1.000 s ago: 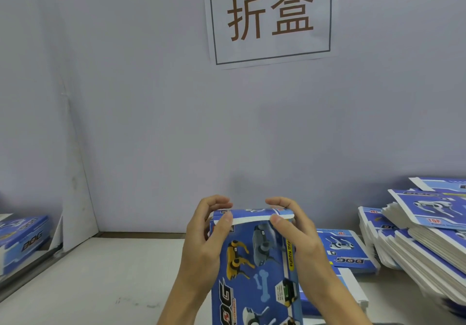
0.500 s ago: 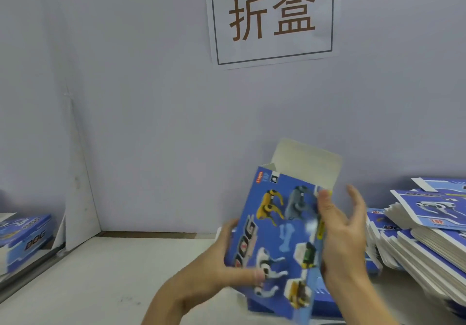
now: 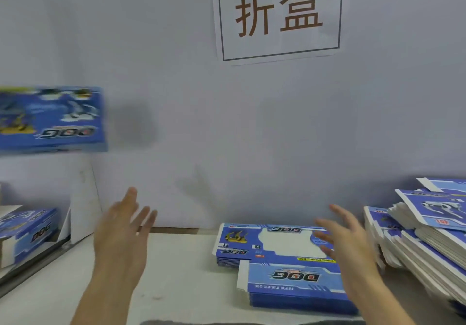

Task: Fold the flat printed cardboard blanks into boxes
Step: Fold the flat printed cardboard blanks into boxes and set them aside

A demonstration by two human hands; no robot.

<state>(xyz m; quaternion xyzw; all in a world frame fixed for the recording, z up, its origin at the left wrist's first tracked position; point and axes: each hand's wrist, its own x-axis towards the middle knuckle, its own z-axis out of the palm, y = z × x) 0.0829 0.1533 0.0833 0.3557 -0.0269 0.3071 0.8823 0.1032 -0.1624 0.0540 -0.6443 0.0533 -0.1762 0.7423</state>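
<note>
Right now both hands are up and spread, holding nothing. Left hand (image 3: pixel 121 234), lower left of centre, has its fingers straight and fanned, palm turned inward, touching nothing. Right hand (image 3: pixel 345 244), lower right, is loose-fingered and splayed, hovering in front of the flat blanks; whether a fingertip brushes them can't be told through the blur.

Over at the far left, mid-height in the frame, a folded box (image 3: pixel 50 119) is in mid-air, blurred, clear of both hands and of the table, its shadow smudged on the wall beside it. It's blue, with robot-dog pictures and a "DOG" logo reading upside down.

Down on the pale table (image 3: pixel 181 282), right of centre, two low piles of flat blanks (image 3: pixel 290 282) lie one in front of the other, blue print, white cut-out window on the rear one, white tab sticking out at the left of the nearer one. At the right edge a much taller stack of blanks (image 3: pixel 428 239) leans and fans out, white edges showing. Lower left, more finished boxes (image 3: pixel 27 231) sit in a corner bay beside a white partition (image 3: pixel 83 198).

Behind everything, a plain grey-lilac wall (image 3: pixel 252 135), with a paper sign (image 3: pixel 278 14) at top centre: brown Chinese characters in a dark frame.
</note>
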